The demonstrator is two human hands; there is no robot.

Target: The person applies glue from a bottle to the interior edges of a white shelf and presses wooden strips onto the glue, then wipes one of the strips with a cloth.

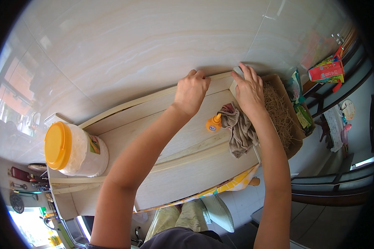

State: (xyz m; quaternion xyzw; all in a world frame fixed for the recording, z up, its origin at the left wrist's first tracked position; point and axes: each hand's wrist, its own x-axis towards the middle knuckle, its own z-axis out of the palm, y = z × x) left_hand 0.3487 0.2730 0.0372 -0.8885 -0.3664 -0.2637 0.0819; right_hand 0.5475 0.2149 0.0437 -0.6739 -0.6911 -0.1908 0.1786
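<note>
My left hand point(191, 91) is curled into a fist at the far rim of a long, pale wooden panel unit point(187, 112) with raised edges. Whether its hidden fingers hold anything cannot be seen. My right hand point(250, 90) lies over the far right corner of the unit, fingers partly spread. Between its thumb and index finger shows a small pale grey block point(238, 72); a firm grip on it is not visible. Below the right hand, on the unit, lies a crumpled grey-brown cloth point(240, 133). Touching it is an orange squeeze bottle point(213, 123) with a pointed nozzle.
A large clear plastic jar point(85, 152) with a yellow lid point(57, 145) stands on the left end. Against the right end is a cardboard box point(296, 137) of shredded straw point(277, 115). Glossy tiled wall point(143, 46) rises behind; a yellow checked tablecloth point(237, 183) hangs in front.
</note>
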